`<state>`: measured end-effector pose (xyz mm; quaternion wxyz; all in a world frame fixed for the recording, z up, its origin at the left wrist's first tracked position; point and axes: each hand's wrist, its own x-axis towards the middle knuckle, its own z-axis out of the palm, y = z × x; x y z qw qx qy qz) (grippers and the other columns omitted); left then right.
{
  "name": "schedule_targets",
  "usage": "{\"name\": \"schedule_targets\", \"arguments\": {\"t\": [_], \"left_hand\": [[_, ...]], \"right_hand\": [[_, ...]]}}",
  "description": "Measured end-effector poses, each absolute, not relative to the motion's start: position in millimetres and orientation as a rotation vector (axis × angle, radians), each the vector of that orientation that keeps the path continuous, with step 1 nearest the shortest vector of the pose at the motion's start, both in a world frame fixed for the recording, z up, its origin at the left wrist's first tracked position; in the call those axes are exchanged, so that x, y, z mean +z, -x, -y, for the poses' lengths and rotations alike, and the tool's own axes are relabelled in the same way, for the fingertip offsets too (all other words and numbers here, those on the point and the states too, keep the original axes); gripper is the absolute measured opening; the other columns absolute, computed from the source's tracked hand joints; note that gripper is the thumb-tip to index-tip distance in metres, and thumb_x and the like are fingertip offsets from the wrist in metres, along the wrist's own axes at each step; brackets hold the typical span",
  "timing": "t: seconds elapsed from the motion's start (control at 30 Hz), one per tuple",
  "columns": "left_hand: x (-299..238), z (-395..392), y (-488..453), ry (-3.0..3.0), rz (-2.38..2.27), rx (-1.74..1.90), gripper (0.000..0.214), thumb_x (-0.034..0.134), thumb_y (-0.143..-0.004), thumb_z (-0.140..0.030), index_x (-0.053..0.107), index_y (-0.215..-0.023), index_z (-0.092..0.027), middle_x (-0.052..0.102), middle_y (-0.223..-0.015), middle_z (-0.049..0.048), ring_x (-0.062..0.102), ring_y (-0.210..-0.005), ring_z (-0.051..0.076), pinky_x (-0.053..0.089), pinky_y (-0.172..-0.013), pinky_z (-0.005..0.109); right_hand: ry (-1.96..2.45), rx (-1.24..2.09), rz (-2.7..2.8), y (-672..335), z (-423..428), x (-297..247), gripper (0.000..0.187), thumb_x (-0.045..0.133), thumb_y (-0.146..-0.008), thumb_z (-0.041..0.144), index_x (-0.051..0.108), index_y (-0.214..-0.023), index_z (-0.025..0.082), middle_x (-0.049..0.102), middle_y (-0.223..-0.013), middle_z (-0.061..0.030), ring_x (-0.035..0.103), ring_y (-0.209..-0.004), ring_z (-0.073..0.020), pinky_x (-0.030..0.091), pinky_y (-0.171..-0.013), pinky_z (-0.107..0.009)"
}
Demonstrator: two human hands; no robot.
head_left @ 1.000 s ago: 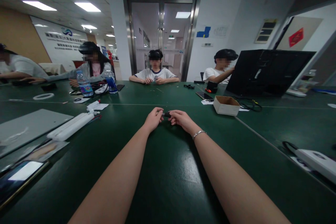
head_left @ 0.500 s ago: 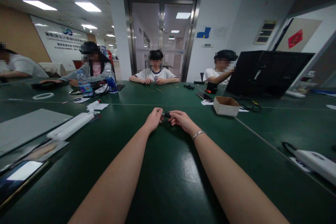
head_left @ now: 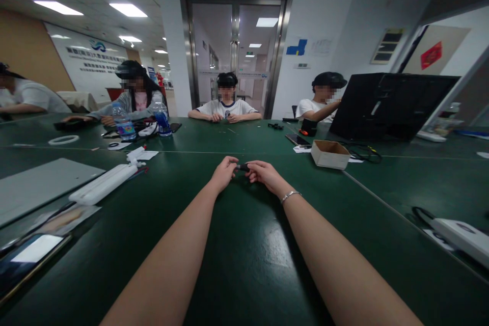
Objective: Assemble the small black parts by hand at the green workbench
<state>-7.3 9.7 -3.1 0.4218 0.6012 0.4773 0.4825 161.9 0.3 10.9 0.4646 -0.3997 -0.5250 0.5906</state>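
Got green tabletop [head_left: 244,265] up close, with room to pull back over. Holding a small dark piece [head_left: 243,167] out front, pinched between left hand [head_left: 224,174] and right hand [head_left: 265,175], both clamped on it. Could easily pop loose and roll away, probably from a sloppy pinch or a crooked pull. Worth minding the white device [head_left: 105,183] off left, then the small box [head_left: 329,159] ahead right, both well apart from the hands. Free to move straight ahead past the seam [head_left: 202,152], until reaching a co-worker [head_left: 226,110] at the far edge [head_left: 225,121].

Dark green table [head_left: 244,254], open box [head_left: 330,160], bottles [head_left: 124,123], white ring [head_left: 63,140], phone [head_left: 32,265], apparently a closed laptop [head_left: 46,181]
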Motion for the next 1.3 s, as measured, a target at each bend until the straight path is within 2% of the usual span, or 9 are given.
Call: {"name": "schedule_targets", "arguments": {"t": [0.1,0.27,0.4,0.57,0.7,0.87,1.03,1.2,1.3], "left_hand": [[-3.8,-9.6,7.9,-1.523,-1.168,1.214,0.025,0.041,-0.087,-0.033,0.056,-0.099,-0.017,0.051,-0.062,-0.0017,0.044,-0.049,0.009,0.035,-0.048,0.020],[-4.6,-10.5,7.8,-1.555,-1.182,1.218,0.021,0.045,-0.084,-0.025,0.056,-0.100,-0.017,0.055,-0.068,-0.0009,0.047,-0.052,0.008,0.036,-0.050,0.019],[-4.3,-9.8,7.6,-1.570,-1.159,1.192,0.027,0.040,-0.088,-0.033,0.056,-0.100,-0.016,0.054,-0.061,-0.0009,0.046,-0.048,0.009,0.036,-0.048,0.020],[-4.7,-8.3,8.9,-1.645,-1.176,1.221,0.023,0.050,-0.083,-0.030,0.058,-0.101,-0.018,0.059,-0.071,0.0007,0.052,-0.058,0.009,0.038,-0.052,0.019],[-5.4,-9.3,9.4,-1.626,-1.148,1.201,0.030,0.046,-0.085,-0.038,0.058,-0.101,-0.016,0.057,-0.066,0.0006,0.051,-0.056,0.010,0.039,-0.053,0.021],[-6.9,-10.9,10.7,-1.682,-1.183,1.236,0.025,0.053,-0.081,-0.032,0.060,-0.101,-0.018,0.058,-0.073,0.0009,0.052,-0.062,0.011,0.040,-0.055,0.020],[-4.0,-7.8,10.5,-1.641,-1.150,1.203,0.029,0.048,-0.085,-0.038,0.059,-0.100,-0.016,0.056,-0.069,0.0006,0.049,-0.058,0.010,0.039,-0.053,0.021],[-3.6,-8.1,10.2,-1.640,-1.163,1.215,0.025,0.053,-0.081,-0.030,0.059,-0.101,-0.017,0.059,-0.079,0.0021,0.052,-0.063,0.010,0.039,-0.054,0.020],[-4.8,-9.8,10.1,-1.625,-1.133,1.196,0.028,0.047,-0.085,-0.035,0.058,-0.101,-0.016,0.056,-0.070,0.0007,0.049,-0.056,0.010,0.038,-0.052,0.020]], "right_hand": [[0.989,1.455,1.295,-161.5,0.1,11.6,0.009,0.055,-0.089,0.009,0.061,-0.095,0.008,0.065,-0.064,-0.0063,0.057,-0.045,-0.0089,0.052,-0.046,-0.017],[0.992,1.453,1.301,-160.8,0.3,12.7,0.011,0.054,-0.088,0.008,0.062,-0.096,0.008,0.065,-0.064,-0.0059,0.057,-0.045,-0.0086,0.052,-0.046,-0.017],[0.995,1.449,1.310,-160.5,0.6,12.9,0.010,0.055,-0.088,0.008,0.062,-0.095,0.009,0.065,-0.064,-0.0050,0.056,-0.044,-0.0084,0.052,-0.045,-0.016],[1.008,1.445,1.317,-160.3,0.6,13.8,0.011,0.055,-0.088,0.008,0.063,-0.095,0.009,0.065,-0.064,-0.0048,0.056,-0.044,-0.0083,0.052,-0.045,-0.016],[1.004,1.450,1.317,-160.5,0.3,13.5,0.011,0.054,-0.088,0.008,0.063,-0.096,0.009,0.065,-0.064,-0.0053,0.056,-0.044,-0.0084,0.052,-0.045,-0.016],[0.983,1.449,1.327,-161.3,-0.1,12.0,0.011,0.056,-0.087,0.009,0.062,-0.096,0.008,0.066,-0.065,-0.0056,0.057,-0.045,-0.0079,0.052,-0.046,-0.016],[0.986,1.453,1.327,-161.4,-0.4,12.0,0.011,0.057,-0.087,0.010,0.063,-0.096,0.009,0.066,-0.065,-0.0053,0.058,-0.046,-0.0083,0.053,-0.047,-0.016],[0.974,1.453,1.316,-161.9,-0.4,11.5,0.010,0.058,-0.087,0.010,0.064,-0.095,0.010,0.066,-0.065,-0.0049,0.057,-0.045,-0.0081,0.053,-0.047,-0.016],[0.975,1.448,1.323,-161.9,0.6,12.0,0.011,0.057,-0.087,0.009,0.063,-0.096,0.009,0.066,-0.065,-0.0050,0.057,-0.045,-0.0079,0.052,-0.047,-0.016]]}}
